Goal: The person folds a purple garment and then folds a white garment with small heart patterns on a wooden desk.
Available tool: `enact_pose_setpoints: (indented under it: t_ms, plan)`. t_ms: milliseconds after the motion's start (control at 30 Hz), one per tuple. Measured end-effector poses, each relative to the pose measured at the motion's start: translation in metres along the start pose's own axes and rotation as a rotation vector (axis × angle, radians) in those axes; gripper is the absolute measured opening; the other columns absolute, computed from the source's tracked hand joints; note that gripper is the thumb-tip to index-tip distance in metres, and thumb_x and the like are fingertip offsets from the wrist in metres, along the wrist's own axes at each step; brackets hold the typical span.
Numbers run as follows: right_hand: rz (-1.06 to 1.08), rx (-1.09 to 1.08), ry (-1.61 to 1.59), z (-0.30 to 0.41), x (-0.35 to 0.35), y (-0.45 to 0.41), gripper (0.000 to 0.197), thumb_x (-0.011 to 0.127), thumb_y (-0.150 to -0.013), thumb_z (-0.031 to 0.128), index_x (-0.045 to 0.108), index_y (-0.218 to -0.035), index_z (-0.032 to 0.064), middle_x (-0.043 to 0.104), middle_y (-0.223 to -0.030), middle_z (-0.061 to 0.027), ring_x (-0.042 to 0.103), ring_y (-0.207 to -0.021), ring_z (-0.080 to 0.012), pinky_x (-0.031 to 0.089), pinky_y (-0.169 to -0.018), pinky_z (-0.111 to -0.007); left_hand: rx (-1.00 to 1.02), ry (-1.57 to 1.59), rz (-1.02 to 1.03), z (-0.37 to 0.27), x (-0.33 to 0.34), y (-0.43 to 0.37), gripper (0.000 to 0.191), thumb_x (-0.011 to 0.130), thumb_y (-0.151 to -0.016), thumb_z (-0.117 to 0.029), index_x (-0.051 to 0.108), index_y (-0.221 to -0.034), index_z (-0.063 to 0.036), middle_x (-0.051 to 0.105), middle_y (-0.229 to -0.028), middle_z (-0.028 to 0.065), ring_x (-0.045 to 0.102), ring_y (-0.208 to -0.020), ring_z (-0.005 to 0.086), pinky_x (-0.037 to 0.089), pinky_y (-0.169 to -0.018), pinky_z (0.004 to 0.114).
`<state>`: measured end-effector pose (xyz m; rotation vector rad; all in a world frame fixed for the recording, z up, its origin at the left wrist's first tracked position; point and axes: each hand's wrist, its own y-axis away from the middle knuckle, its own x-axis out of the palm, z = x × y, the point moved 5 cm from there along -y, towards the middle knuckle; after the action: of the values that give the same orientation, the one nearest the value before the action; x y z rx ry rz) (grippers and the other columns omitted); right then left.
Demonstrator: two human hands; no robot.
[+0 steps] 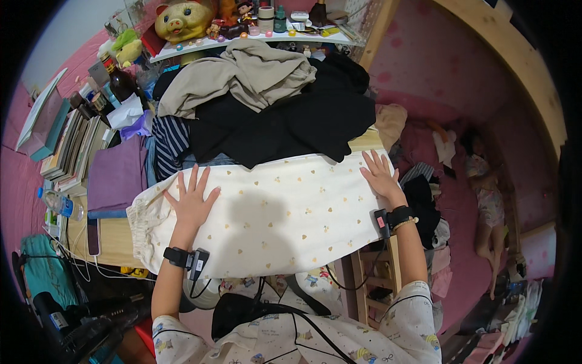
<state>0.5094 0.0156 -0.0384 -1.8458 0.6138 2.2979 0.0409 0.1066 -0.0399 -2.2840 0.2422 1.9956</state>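
Observation:
White trousers [273,218] with small hearts and an elastic waistband at the left lie spread along the desk's near side, hanging over its front edge. My left hand [193,200] rests flat on them near the waistband, fingers spread. On their right end lies my right hand [381,177], also flat with fingers apart. Just beyond is a heap: a black garment [282,127], a beige garment [245,73] on top, and a navy striped one [170,143] at the left. Folded purple cloth [117,175] sits on folded blue fabric to the left.
Books [72,145], a brown glass bottle [120,82] and a plastic water bottle [61,204] stand or lie at the left. A phone [93,236] with a cable lies near the desk edge. Behind is a white shelf [200,49] with figurines. A person [486,191] lies on a bed at the right.

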Motion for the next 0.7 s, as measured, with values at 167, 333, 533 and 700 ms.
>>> enact_pose_setpoints:
  t_ms: [167,333,533,700]
  plan:
    - [0.022,0.024,0.006,0.004,-0.003,-0.001,0.06,0.031,-0.091,0.057,0.017,-0.145,0.0346,0.007,-0.154,0.0001,0.005,-0.141,-0.0291,0.0,-0.104,-0.065,0.029,0.022,0.015,0.002,-0.003,0.0,0.062,0.04,-0.088,-0.056,0.029,-0.143,-0.031,0.016,-0.153,0.0009,0.007,-0.14,0.0324,-0.003,-0.098,0.072]
    - [0.039,-0.045,0.0,0.052,-0.008,0.031,0.067,0.029,-0.091,0.056,0.017,-0.147,0.0206,0.006,-0.154,-0.0115,0.004,-0.14,-0.0364,0.002,-0.105,-0.064,0.079,0.094,0.0,-0.009,-0.028,0.026,0.061,0.044,-0.088,-0.048,0.031,-0.143,-0.025,0.017,-0.151,0.0133,0.007,-0.139,0.0389,-0.002,-0.099,0.071]
    - [0.168,-0.2,0.029,0.091,0.012,0.054,0.061,0.03,-0.092,0.053,0.017,-0.146,0.0285,0.007,-0.154,-0.0074,0.005,-0.141,-0.0345,0.003,-0.106,-0.063,0.103,0.114,0.075,-0.001,-0.019,0.057,0.059,0.045,-0.089,-0.044,0.033,-0.142,-0.0212,0.019,-0.149,0.0189,0.009,-0.137,0.043,-0.001,-0.102,0.067]
    - [0.067,-0.151,0.086,0.043,0.019,0.036,0.055,0.03,-0.094,0.049,0.018,-0.145,0.034,0.008,-0.154,-0.0017,0.006,-0.141,-0.0281,0.004,-0.108,-0.058,0.073,0.018,-0.068,0.038,-0.01,0.068,0.057,0.046,-0.09,-0.041,0.035,-0.141,-0.0195,0.025,-0.149,0.0129,0.016,-0.138,0.0343,-0.001,-0.108,0.058]
